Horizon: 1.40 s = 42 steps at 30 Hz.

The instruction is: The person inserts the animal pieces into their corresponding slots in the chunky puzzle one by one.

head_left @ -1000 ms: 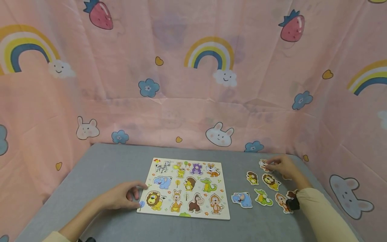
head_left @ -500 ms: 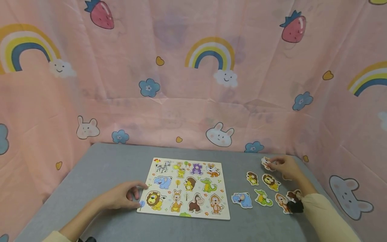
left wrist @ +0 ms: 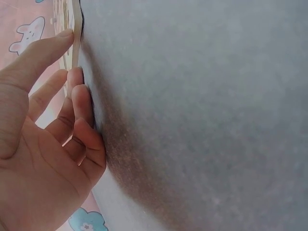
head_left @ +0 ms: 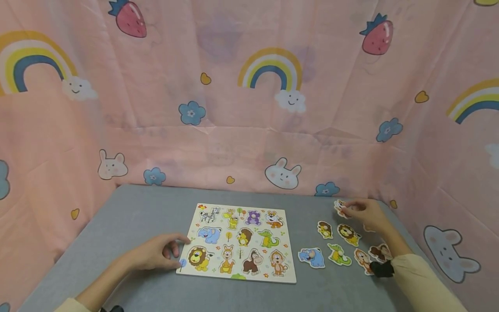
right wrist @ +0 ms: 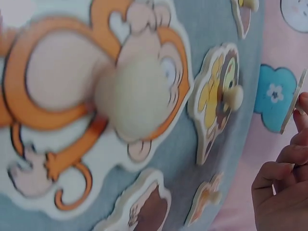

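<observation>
So the right hand (head_left: 364, 213) is up at the far right of the grey table (head_left: 148, 208), pinching a small animal puzzle piece (head_left: 340, 207) between thumb and fingertips, and the piece is tilted up off the table surface rather than lying flat. In the right wrist view you only get the thin edge of that piece (right wrist: 293, 103) against the curled fingers (right wrist: 284, 173), so I can't tell which animal it is. Meanwhile the left hand (head_left: 156, 252) sits at the near left corner of the wooden puzzle board (head_left: 238, 240), fingers lightly bent, holding nothing; the left wrist view shows its fingertips (left wrist: 72, 77) touching the board's edge (left wrist: 75, 33). The board lies flat around the middle of the table, with animal pictures in all its slots. Loose pieces are scattered to the right of it, near the held one: a small lion piece (head_left: 325, 229), a bigger lion piece (head_left: 349, 234), a blue elephant piece (head_left: 312, 257), a green crocodile piece (head_left: 339, 255), a fox-coloured piece (head_left: 363, 260) and a brown monkey piece (head_left: 380, 252) just beside the wrist. Up close in the right wrist view, an orange monkey piece (right wrist: 96, 101) with a pale round knob fills most of the shot. Pink rainbow-and-bunny cloth (head_left: 249, 108) hangs all round the table.
</observation>
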Tool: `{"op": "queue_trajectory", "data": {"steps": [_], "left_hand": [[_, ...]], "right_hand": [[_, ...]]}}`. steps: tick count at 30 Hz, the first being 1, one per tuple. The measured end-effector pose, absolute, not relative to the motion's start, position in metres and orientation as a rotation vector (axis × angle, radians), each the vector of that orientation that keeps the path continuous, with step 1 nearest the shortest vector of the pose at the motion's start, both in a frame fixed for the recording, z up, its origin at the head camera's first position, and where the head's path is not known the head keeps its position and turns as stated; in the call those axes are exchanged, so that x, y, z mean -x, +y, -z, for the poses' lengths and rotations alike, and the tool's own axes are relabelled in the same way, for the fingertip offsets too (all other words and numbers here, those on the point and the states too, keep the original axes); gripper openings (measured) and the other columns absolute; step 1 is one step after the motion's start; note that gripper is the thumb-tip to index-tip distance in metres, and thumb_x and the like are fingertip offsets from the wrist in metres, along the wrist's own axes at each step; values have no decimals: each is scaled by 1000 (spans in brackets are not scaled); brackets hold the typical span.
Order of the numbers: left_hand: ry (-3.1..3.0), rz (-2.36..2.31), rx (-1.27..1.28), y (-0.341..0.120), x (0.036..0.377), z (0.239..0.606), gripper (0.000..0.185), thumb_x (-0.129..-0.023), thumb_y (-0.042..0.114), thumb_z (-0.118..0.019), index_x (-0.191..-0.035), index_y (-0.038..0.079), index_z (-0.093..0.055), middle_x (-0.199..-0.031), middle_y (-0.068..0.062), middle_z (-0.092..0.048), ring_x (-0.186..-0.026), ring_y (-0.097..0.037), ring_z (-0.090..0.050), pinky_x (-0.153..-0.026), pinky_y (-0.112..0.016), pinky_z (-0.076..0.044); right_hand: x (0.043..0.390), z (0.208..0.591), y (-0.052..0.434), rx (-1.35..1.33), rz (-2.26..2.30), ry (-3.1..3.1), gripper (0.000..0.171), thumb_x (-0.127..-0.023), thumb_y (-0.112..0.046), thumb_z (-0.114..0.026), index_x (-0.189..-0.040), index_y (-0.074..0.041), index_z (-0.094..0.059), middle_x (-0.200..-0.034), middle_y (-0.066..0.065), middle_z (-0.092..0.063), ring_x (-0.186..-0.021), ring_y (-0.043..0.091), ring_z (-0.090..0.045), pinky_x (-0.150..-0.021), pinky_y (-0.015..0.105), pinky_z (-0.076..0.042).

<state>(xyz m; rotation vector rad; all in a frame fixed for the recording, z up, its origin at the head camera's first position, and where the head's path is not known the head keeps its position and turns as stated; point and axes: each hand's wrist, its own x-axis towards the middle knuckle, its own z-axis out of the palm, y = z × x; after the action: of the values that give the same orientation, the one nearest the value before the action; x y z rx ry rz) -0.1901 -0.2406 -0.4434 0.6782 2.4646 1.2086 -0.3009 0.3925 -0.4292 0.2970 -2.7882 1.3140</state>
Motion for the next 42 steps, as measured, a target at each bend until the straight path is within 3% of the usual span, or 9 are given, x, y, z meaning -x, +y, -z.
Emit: {"op": "queue_trajectory", "data": {"steps": [5, 9, 20, 27, 32, 42], "left_hand": [[2462, -1216, -689, -241, 191, 444, 54, -82, 12, -86, -129, 5, -61, -87, -3, -57, -69, -13, -51, -62, -26, -43], [2463, -1214, -698, -241, 192, 444, 54, -82, 12, -86, -129, 5, -61, -87, -3, -57, -69, -13, -51, -62, -26, -43], [2469, -1236, -682, -240, 194, 441, 50, -81, 8, -85, -125, 2, -63, -84, -3, -60, -65, -14, -53, -59, -25, -44], [2494, -1246, -646, -240, 197, 443, 47, -82, 8, -84, -124, 1, -63, -87, -3, -61, -68, -16, -55, -60, -26, -44], [2508, -1249, -653, -238, 198, 443, 47, -82, 9, -85, -124, 2, -64, -89, -3, -61, -69, -16, -55, -60, -26, -44], [2499, -1238, -643, -237, 199, 443, 48, -82, 10, -85, -124, 0, -63, -89, -4, -60, -68, -15, -53, -58, -25, -43]], "right_hand": [[297, 424, 379, -353, -1199, -2800, 32, -97, -24, -73, -111, 5, -71, -85, 8, -71, -71, 19, -61, -59, 30, -47], [296, 423, 368, -397, -1187, -2811, 32, -97, -25, -73, -111, 3, -72, -87, 6, -71, -78, 22, -65, -66, 31, -52], [292, 419, 343, -507, -1257, -2761, 25, -94, -21, -76, -106, 0, -74, -80, 8, -66, -69, 21, -58, -57, 32, -49], [294, 420, 324, -608, -1222, -2706, 15, -93, -16, -77, -102, -4, -76, -83, 5, -60, -71, 18, -51, -59, 30, -45], [298, 422, 310, -638, -1268, -2709, 15, -92, -23, -78, -99, -9, -77, -78, 4, -62, -67, 17, -52, -58, 30, -46], [294, 423, 279, -703, -1412, -2718, 15, -91, -15, -79, -99, -4, -75, -71, 6, -56, -57, 14, -46, -48, 27, -39]]}}
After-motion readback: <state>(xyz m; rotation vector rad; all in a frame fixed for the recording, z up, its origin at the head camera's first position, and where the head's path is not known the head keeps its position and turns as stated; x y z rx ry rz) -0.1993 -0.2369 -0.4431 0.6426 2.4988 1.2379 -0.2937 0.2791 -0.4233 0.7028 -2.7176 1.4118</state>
